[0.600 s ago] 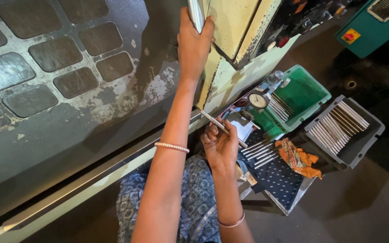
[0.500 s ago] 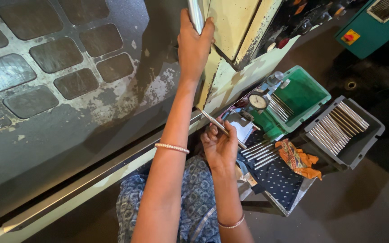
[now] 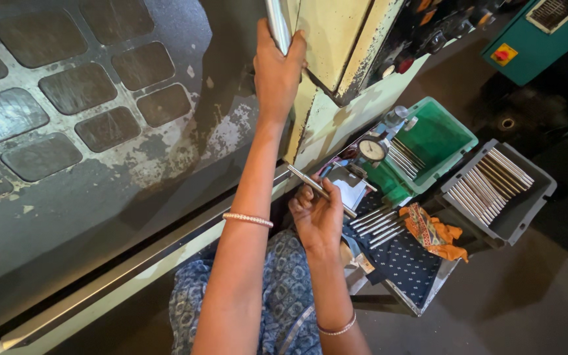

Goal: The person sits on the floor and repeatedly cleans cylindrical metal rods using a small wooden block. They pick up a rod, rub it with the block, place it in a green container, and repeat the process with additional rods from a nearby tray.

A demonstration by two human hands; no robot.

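My left hand (image 3: 277, 69) is raised and wrapped around a shiny metal handle bar (image 3: 277, 23) on the dark sliding door (image 3: 87, 144) of a machine. My right hand (image 3: 318, 213) is lower, near my lap, gripping a thin metal rod (image 3: 310, 184) that points up and left toward the door's lower edge. Both wrists wear bracelets. Just right of my right hand, several more metal rods (image 3: 376, 227) lie on a dark dotted cloth.
A green bin (image 3: 445, 131) holds rods and has a dial gauge (image 3: 371, 150) beside it. A grey tray (image 3: 514, 207) carries a row of rods. An orange rag (image 3: 432, 230) lies between them. The cream machine panel (image 3: 336, 39) has knobs; a teal cabinet (image 3: 540, 33) stands far right.
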